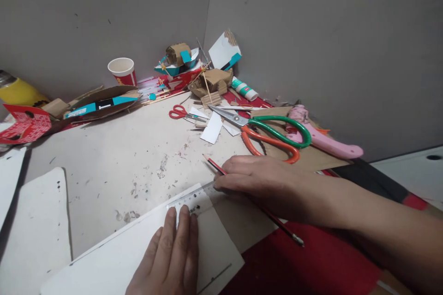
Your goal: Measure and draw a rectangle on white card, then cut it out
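Your left hand (169,256) lies flat, grip unclosed, seemingly steadying the ruler (187,201) against white card (114,258), while your right hand (254,175), grip closed, holds a pencil (216,166).

A broad stretch of bare surface (114,161) gives a hand room to pass between the white sheet (114,258) and the paper cup (122,73) by the wall (138,9). Beyond the right hand (256,177), orange-and-green-handled shears (240,120) obstruct the way, with small red-handled scissors (186,114) near their tips. The pencil (217,166) juts past the right fingers.
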Action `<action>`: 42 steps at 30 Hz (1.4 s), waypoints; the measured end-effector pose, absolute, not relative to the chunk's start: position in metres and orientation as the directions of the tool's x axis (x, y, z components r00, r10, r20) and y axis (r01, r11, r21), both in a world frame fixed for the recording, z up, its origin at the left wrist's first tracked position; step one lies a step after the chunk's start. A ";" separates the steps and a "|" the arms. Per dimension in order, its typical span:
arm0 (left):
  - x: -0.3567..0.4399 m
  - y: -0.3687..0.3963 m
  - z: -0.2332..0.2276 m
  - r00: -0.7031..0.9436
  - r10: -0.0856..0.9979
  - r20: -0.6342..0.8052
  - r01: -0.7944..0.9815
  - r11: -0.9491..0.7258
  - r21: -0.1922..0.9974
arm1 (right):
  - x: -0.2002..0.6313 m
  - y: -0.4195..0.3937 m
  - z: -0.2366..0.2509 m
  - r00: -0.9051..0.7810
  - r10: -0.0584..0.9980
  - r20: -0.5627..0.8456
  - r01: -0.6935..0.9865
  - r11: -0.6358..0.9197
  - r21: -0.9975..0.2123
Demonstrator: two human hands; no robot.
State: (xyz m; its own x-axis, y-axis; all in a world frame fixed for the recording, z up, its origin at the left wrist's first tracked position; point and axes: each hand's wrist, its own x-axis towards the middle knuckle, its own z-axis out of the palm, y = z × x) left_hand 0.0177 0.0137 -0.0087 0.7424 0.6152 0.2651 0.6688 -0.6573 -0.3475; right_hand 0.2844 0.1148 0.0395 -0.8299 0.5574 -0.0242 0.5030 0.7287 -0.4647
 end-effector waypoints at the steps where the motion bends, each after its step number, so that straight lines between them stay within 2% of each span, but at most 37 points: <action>1: 0.018 0.014 -0.009 0.743 0.613 0.269 0.669 -0.658 -0.346 | 0.284 0.115 0.040 -0.831 0.556 -0.027 0.502 0.728 -0.466; 4: 0.017 0.014 -0.011 0.747 0.611 0.263 0.664 -0.663 -0.347 | 0.284 0.116 0.039 -0.825 0.565 -0.011 0.503 0.725 -0.471; 7: 0.016 0.014 -0.010 0.753 0.611 0.243 0.656 -0.667 -0.353 | 0.284 0.117 0.037 -0.814 0.573 0.097 0.454 0.731 -0.510; 9: 0.015 0.014 -0.009 0.757 0.611 0.231 0.650 -0.672 -0.353 | 0.284 0.116 0.037 -0.791 0.581 0.193 0.388 0.719 -0.576; 11: 0.015 0.014 -0.009 0.761 0.610 0.220 0.645 -0.678 -0.352 | 0.282 0.113 0.038 -0.752 0.618 0.227 0.338 0.658 -0.673; 15: 0.014 0.015 -0.010 0.763 0.608 0.219 0.643 -0.680 -0.353 | 0.269 0.111 0.049 -0.655 0.744 0.131 0.321 0.431 -0.843; 19: 0.013 0.015 -0.015 0.758 0.604 0.247 0.652 -0.684 -0.328 | 0.243 0.114 0.054 -0.613 0.787 0.066 0.216 0.247 -0.945; 23: 0.013 0.015 -0.020 0.759 0.592 0.272 0.651 -0.679 -0.339 | 0.220 0.119 0.037 -0.585 0.809 -0.055 0.159 0.048 -0.986; 25: 0.014 0.016 -0.021 0.755 0.594 0.277 0.655 -0.675 -0.339 | 0.214 0.120 0.025 -0.573 0.814 -0.092 0.155 -0.002 -0.988; 27: 0.014 0.016 -0.021 0.761 0.583 0.284 0.649 -0.684 -0.335 | 0.212 0.120 0.017 -0.570 0.817 -0.084 0.163 0.012 -0.987; 36: 0.016 0.016 -0.022 0.751 0.591 0.295 0.660 -0.694 -0.288 | 0.213 0.119 0.018 -0.578 0.810 0.097 0.223 0.271 -0.936; 42: 0.017 0.015 -0.022 0.735 0.607 0.302 0.677 -0.683 -0.274 | 0.212 0.118 0.017 -0.562 0.822 0.093 0.207 0.249 -0.946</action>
State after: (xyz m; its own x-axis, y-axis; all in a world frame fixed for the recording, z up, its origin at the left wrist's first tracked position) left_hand 0.0167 0.0151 -0.0222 0.7351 0.6067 0.3024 0.6767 -0.6833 -0.2743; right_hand 0.2116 0.1183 0.0168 -0.5621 0.8218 0.0931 0.2067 0.2485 -0.9463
